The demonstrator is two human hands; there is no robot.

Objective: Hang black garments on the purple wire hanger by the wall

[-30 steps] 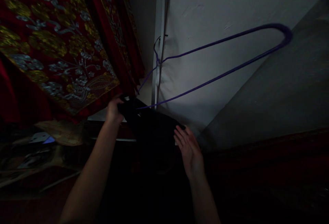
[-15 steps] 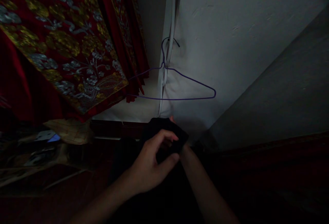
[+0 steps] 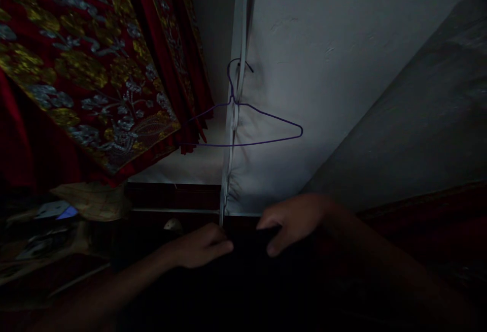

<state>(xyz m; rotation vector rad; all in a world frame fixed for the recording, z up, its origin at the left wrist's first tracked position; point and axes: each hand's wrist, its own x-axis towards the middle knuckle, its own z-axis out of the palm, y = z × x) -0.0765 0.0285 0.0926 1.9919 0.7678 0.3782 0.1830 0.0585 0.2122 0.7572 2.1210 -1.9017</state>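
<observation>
Head view — black cloth (image 3: 247, 258), between your hands, its long axis lost in shadow. Your left hand (image 3: 205, 246): seemingly pinching cloth. Your right hand (image 3: 292, 224): thumb and fingers curved, grip unclear. Hanger (image 3: 243, 144) — beyond both, lengthwise left-to-right.

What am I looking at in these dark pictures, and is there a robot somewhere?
No robot here: these are a person's bare hands, seen from one camera worn on their head, looking forward and down. The left hand and right hand are curled at some dark cloth; it is too dim to tell how firmly either grips it. Ahead, a purple hanger hangs by its hook against a pale wall. Red embroidered cloth hangs at left. Below it sits a tan, cloth-like item among clutter too dark to name.
</observation>
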